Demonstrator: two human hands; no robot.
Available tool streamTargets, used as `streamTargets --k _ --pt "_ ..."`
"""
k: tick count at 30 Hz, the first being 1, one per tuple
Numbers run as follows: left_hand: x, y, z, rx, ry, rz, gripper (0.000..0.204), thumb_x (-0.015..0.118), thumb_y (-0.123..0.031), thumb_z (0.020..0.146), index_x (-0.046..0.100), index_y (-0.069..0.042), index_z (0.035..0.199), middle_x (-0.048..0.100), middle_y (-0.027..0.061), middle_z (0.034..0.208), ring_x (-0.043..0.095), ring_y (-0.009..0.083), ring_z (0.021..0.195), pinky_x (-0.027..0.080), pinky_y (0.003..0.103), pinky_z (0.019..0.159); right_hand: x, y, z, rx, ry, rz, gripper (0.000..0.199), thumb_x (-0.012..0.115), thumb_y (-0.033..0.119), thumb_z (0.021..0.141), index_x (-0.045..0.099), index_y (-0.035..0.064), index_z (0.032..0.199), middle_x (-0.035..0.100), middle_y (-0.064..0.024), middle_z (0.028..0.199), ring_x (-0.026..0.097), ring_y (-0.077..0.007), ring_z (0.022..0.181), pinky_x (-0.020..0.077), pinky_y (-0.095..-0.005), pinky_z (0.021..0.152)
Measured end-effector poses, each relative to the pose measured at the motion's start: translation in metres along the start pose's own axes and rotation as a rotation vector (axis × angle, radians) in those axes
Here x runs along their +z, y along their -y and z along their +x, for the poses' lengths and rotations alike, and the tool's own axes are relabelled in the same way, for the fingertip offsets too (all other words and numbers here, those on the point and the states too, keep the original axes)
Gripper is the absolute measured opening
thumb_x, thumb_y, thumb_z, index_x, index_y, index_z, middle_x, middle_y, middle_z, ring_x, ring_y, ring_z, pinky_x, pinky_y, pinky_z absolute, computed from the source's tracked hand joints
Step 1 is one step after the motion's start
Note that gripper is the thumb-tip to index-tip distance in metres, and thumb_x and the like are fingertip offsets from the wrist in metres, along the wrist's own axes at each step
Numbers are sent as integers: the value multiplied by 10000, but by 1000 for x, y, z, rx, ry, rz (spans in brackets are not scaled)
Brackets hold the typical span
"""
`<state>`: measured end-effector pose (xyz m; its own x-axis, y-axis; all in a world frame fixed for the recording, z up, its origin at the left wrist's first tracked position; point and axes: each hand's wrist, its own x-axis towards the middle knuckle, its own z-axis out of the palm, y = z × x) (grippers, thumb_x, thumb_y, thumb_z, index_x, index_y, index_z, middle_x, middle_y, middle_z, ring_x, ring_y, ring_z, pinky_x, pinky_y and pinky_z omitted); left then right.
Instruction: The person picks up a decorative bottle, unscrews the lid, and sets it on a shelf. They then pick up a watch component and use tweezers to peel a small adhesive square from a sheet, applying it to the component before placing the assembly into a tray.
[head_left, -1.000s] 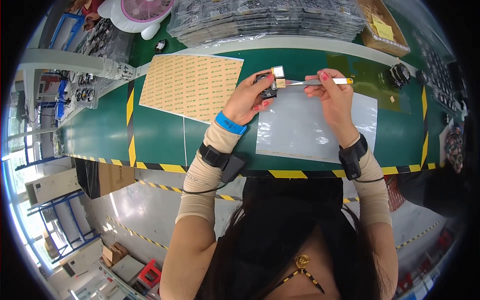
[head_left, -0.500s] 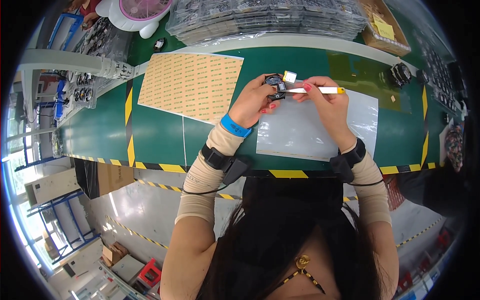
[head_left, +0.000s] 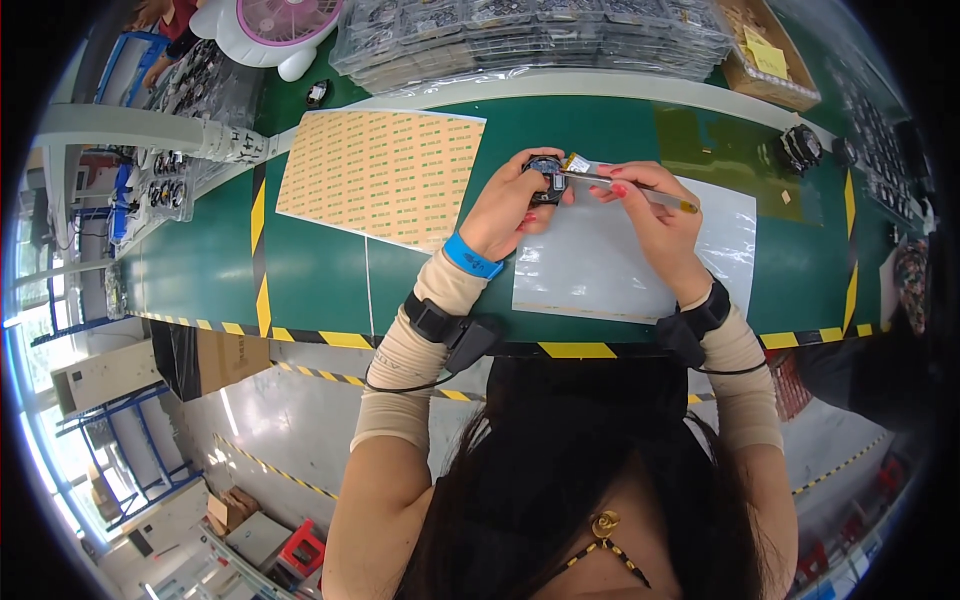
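Note:
Between the fingers and thumb of my left hand (head_left: 500, 212) is a small black round electronic device (head_left: 545, 179), its inside with small parts facing up. A small silver battery with a yellow end (head_left: 577, 163) sticks out at its upper right edge. My right hand (head_left: 662, 218) is closed on slim metal tweezers (head_left: 594, 178), held nearly level. The tip of the tweezers reaches the right side of the device; whether it grips anything there is too small to tell. Both hands are above a pale translucent sheet (head_left: 590, 265) on the green bench.
A tan sheet of printed adhesive backing (head_left: 380, 175) lies to the left. Stacked clear trays of parts (head_left: 540, 45) and a cardboard box (head_left: 775, 85) stand at the back. On the right are a yellowish film (head_left: 720, 150) and a black coil-like bundle (head_left: 800, 150).
The tweezers have turned in my right hand and now slope down to the right. The device has tilted and shifted slightly left in my left hand, and the battery has shifted with it.

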<state>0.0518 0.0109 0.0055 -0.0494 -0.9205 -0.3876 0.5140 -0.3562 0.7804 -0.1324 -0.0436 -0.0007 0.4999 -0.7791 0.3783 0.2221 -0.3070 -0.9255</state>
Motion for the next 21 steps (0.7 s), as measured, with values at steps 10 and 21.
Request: streamTargets --k 10,21 --pt "-2 -2 -1 8 74 -108 368 257 -222 897 457 -25 1135 568 99 797 306 85 467 251 203 393 -1 5 4 -82 144 -222 113 522 -33 846 594 -71 925 591 -174 986 629 -235 816 525 -312 747" --pt "-4 3 -1 52 101 -190 347 255 -213 909 439 -35 1144 530 91 836 350 116 511 265 230 430 4 -1 1 105 59 128 153 495 -22 864 592 -72 972 582 -183 1001 623 -246 842 529 -328 742"
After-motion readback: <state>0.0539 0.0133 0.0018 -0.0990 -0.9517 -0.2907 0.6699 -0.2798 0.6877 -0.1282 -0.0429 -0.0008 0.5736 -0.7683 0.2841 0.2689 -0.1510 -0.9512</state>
